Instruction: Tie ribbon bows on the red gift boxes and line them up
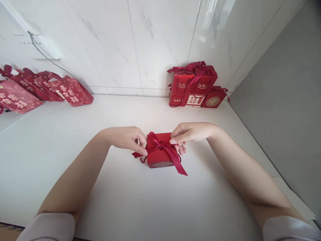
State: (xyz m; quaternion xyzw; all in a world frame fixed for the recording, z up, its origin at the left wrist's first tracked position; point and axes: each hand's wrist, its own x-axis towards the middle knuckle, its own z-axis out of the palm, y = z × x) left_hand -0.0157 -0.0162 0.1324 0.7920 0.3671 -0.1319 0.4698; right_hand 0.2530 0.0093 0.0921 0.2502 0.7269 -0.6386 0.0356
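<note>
A small red gift box (162, 158) with a round gold pattern on its front stands on the white table before me. Across its top lies a dark red satin ribbon (177, 160) tied in a bow, one tail hanging over the front right. My left hand (129, 139) is closed at the box's left side, thumb and fingers pinching the ribbon near its left tail. On the right, my right hand (189, 134) pinches the bow's right loop between thumb and forefinger, its other fingers curled beside the box. Twisted red cord handles show at both sides.
Several red gift boxes with ribbons (193, 85) are stacked against the tiled wall at the back right. Several red printed bags or boxes (72, 92) lean at the back left, below a wall socket (37, 47) with a grey cable. A grey panel (283, 107) bounds the right side.
</note>
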